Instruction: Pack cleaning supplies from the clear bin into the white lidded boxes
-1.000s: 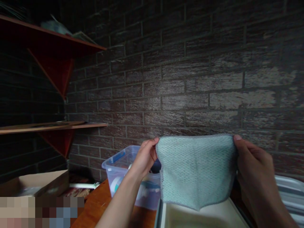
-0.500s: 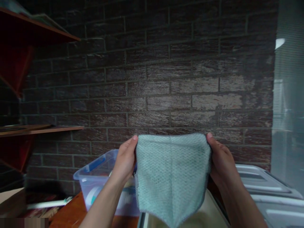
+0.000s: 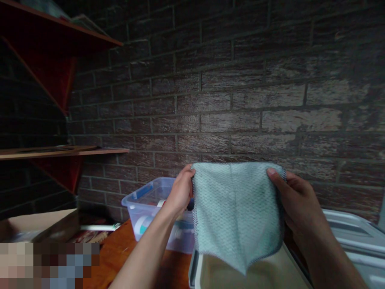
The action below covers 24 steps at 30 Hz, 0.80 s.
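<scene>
A pale green cleaning cloth [image 3: 237,208] with a dark stitched border hangs spread between my hands. My left hand [image 3: 183,186] pinches its upper left corner. At the upper right corner, my right hand [image 3: 296,196] grips the cloth, its thumb lying over the front face. The lower edge droops to a point above a cream-coloured bin [image 3: 210,271], whose inside is partly hidden by the cloth. Behind my left forearm stands a clear bluish plastic box [image 3: 132,204] holding bottles and other items that I cannot make out.
The boxes stand on a brown wooden surface [image 3: 120,251]. Grey plastic lids [image 3: 351,226] lie at the right. A cardboard box [image 3: 45,218] is at the lower left. Red-brown shelves [image 3: 75,30] jut from the left, and a dark brick wall [image 3: 210,92] rises behind.
The view has turned left, so the cloth and hands appear further right. My right thumb has shifted onto the front of the cloth, and its lower point hangs a little higher in view.
</scene>
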### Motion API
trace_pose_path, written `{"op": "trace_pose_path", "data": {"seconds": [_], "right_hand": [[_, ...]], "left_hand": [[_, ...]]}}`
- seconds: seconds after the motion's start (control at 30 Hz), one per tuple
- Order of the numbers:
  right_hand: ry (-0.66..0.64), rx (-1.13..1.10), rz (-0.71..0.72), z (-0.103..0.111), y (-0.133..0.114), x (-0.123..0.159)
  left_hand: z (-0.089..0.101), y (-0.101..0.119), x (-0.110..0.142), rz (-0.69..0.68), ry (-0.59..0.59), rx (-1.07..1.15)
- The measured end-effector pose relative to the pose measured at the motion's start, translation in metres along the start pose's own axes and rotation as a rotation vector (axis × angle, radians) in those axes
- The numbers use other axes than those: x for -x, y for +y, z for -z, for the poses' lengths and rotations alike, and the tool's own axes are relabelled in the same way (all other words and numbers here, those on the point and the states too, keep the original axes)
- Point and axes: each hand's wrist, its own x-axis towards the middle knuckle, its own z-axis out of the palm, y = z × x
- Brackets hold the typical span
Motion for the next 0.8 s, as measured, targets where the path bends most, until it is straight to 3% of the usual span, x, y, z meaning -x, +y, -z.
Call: {"op": "trace_pose_path", "data": {"seconds": [0.07,0.13,0.27,0.4,0.67,0.8], "right_hand": [[0.121,0.111,0.115,0.006,0.003,-0.004],[0.154,0.186,0.151,0.010,0.006,-0.006],[0.178,0.133,0.049,0.011,0.005,-0.007],[0.191,0.054,0.001,0.008,0.000,-0.005],[0.056,0.009,-0.053,0.002,-0.009,0.004],[0.047,0.053,0.076,0.003,-0.004,-0.002]], "left_hand": [[0.000,-0.004,0.003,0.046,-0.076,-0.007],[0.001,-0.007,0.006,0.118,-0.173,-0.048],[0.005,-0.009,0.008,0.256,-0.354,-0.218],[0.007,-0.010,0.005,0.254,-0.418,-0.148],[0.004,-0.008,-0.003,0.238,-0.382,0.111],[0.001,-0.011,-0.006,0.116,-0.233,0.117]]}}
